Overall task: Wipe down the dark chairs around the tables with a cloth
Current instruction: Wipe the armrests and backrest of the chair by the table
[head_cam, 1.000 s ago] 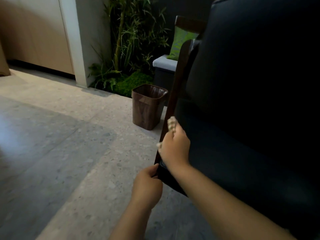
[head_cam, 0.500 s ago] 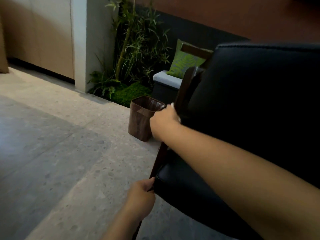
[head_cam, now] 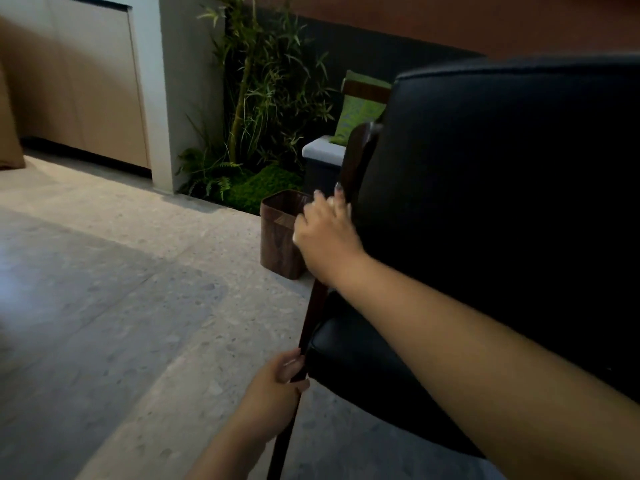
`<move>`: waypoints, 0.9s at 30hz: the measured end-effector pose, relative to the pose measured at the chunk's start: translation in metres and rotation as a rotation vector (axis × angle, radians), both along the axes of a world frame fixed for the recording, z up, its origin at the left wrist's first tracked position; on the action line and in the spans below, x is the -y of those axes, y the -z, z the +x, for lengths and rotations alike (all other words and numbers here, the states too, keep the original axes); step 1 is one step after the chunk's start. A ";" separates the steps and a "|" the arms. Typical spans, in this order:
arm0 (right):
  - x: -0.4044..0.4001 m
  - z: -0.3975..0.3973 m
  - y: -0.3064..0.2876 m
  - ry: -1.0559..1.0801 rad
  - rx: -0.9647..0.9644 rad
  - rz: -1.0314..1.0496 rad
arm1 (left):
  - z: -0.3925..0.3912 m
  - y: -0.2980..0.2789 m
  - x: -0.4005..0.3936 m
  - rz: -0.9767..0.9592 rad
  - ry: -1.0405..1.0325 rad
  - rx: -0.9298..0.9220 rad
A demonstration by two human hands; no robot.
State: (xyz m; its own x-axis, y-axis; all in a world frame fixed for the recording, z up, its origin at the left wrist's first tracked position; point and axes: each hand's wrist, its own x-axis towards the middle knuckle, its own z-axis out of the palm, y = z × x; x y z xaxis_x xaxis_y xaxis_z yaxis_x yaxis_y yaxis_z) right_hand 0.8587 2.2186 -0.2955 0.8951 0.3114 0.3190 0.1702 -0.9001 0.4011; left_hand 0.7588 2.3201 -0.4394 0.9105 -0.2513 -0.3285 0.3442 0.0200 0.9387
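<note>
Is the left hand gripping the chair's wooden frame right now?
Yes, the left hand has its fingers curled round the dark wooden frame just below the front corner of the black seat.

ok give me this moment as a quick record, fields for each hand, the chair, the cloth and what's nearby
left hand: grips the chair's wooden frame post low down, beside the seat
right hand: higher on the same post, pressing a pale cloth against it
chair: dark leather back and seat, dark wooden frame
cloth: mostly hidden under the right hand
nearby: wood-grain waste bin on the floor, plants, green cushion
</note>
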 end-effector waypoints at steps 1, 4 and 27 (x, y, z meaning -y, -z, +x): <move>0.010 -0.015 0.019 -0.091 -0.020 0.086 | 0.001 -0.001 -0.001 -0.032 -0.009 -0.037; 0.035 -0.057 0.068 -0.236 -0.155 0.316 | 0.006 0.000 0.004 -0.035 -0.073 -0.090; 0.125 -0.168 0.126 -0.045 0.015 0.463 | -0.003 0.012 0.060 1.208 0.248 1.038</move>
